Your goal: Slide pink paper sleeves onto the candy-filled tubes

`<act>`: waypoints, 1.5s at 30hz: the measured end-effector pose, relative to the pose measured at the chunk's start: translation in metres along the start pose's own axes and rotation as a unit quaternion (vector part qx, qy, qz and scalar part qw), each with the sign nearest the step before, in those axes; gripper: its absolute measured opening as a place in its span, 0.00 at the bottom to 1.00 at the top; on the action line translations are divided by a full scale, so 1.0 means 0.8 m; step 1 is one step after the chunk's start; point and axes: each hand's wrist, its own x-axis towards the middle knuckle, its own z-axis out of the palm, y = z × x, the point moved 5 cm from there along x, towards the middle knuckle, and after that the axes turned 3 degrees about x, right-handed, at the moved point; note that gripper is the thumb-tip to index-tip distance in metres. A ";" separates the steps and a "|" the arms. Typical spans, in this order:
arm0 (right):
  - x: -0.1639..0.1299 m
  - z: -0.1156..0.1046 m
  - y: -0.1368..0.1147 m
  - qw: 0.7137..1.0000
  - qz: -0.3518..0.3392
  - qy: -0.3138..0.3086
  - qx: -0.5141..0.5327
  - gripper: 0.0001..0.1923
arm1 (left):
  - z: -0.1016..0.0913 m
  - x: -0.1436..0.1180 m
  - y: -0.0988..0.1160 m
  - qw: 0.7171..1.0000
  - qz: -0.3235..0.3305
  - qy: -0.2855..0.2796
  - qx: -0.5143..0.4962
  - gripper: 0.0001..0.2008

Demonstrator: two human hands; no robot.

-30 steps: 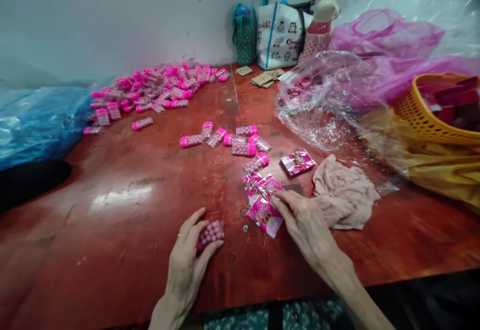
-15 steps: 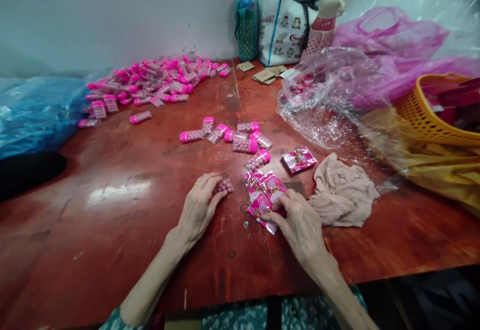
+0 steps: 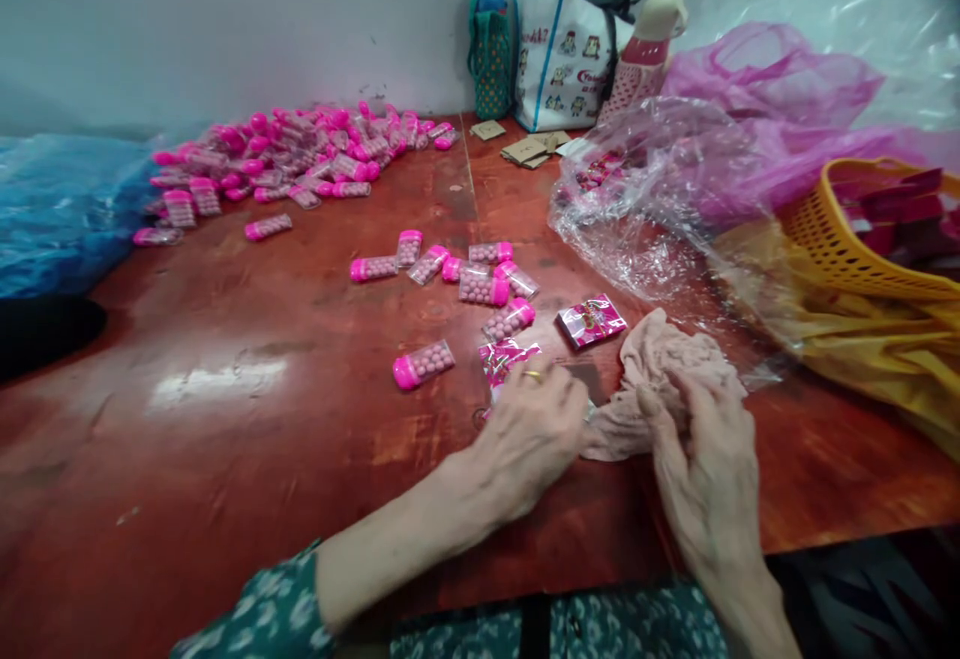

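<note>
My left hand [image 3: 536, 429] is closed, its fingers curled down over shiny pink printed packets [image 3: 504, 361]. The fingertips are hidden, so what they hold cannot be made out. My right hand [image 3: 709, 454] grips a crumpled beige cloth [image 3: 675, 349], thumb and fingers pressed into its folds. A clear tube of pink beads with a bright pink cap [image 3: 424, 364] lies beyond my left forearm. Several similar tubes [image 3: 480, 287] are grouped farther back. A neat stack of pink packets [image 3: 591, 321] rests just behind the cloth.
A large heap of pink-capped tubes [image 3: 300, 154] lies at the back left, beside blue plastic [image 3: 67, 204]. Clear plastic wrap [image 3: 645, 209], a yellow basket [image 3: 840, 229] and pink bags [image 3: 780, 79] fill the right. A white bag [image 3: 559, 59] stands by the wall.
My left hand has let go of a bead tube, leaving it on the table, and moved right over the packets. My right hand has left the packets and moved right onto the cloth.
</note>
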 end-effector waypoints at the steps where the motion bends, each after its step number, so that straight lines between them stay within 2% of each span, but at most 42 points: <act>1: 0.002 0.004 0.005 0.998 -0.021 -0.008 -0.052 0.19 | 0.005 0.011 0.013 0.999 0.018 -0.023 0.014 0.08; 3: 0.005 0.018 0.011 0.988 -0.055 -0.020 -0.140 0.18 | 0.015 0.029 0.035 0.997 0.053 -0.040 0.030 0.12; 5: 0.008 0.028 0.012 0.982 -0.076 -0.016 -0.175 0.16 | 0.025 0.042 0.044 0.997 0.054 -0.045 0.036 0.13; 9: 0.020 0.033 0.018 0.986 -0.070 -0.010 -0.150 0.20 | 0.046 0.057 0.040 0.996 0.052 -0.056 0.037 0.10; 13: 0.023 0.022 0.029 0.994 -0.062 -0.021 -0.085 0.22 | 0.055 0.053 0.029 0.996 0.044 -0.071 0.026 0.10; 16: 0.017 0.014 0.035 0.995 -0.073 -0.072 0.019 0.18 | 0.049 0.045 0.021 0.997 0.041 -0.062 0.013 0.10; 19: 0.011 0.012 0.036 0.990 -0.064 -0.102 0.072 0.15 | 0.039 0.040 0.016 0.997 0.050 -0.047 -0.019 0.09; 25: 0.021 0.025 0.031 0.997 -0.060 -0.041 -0.010 0.17 | 0.013 0.040 -0.001 0.995 0.028 -0.001 -0.095 0.11; 28: 0.028 0.022 0.030 0.996 -0.056 -0.066 0.018 0.17 | -0.007 0.021 -0.030 0.991 -0.017 0.043 -0.122 0.11; 30: 0.027 0.012 0.022 0.994 -0.051 -0.079 0.055 0.13 | -0.021 -0.006 -0.060 0.984 -0.081 0.080 -0.135 0.11; 33: 0.014 -0.005 -0.009 0.996 -0.056 -0.005 0.071 0.19 | -0.032 -0.060 -0.098 0.964 -0.173 0.131 -0.155 0.09; 35: -0.002 0.009 -0.038 0.989 -0.080 -0.051 0.109 0.14 | -0.030 -0.093 -0.110 0.949 -0.213 0.153 -0.172 0.08; 37: -0.019 0.036 -0.063 0.982 -0.109 -0.120 0.097 0.10 | -0.023 -0.116 -0.110 0.939 -0.240 0.156 -0.190 0.07; 38: -0.025 0.049 -0.068 0.984 -0.109 -0.131 0.062 0.09 | -0.018 -0.123 -0.107 0.936 -0.247 0.155 -0.199 0.07; 41: -0.034 0.071 -0.069 0.987 -0.112 -0.113 0.019 0.06 | -0.008 -0.128 -0.092 0.930 -0.252 0.151 -0.219 0.07; 45: -0.035 0.072 -0.062 0.986 -0.137 -0.078 0.061 0.06 | -0.001 -0.113 -0.072 0.932 -0.231 0.154 -0.234 0.08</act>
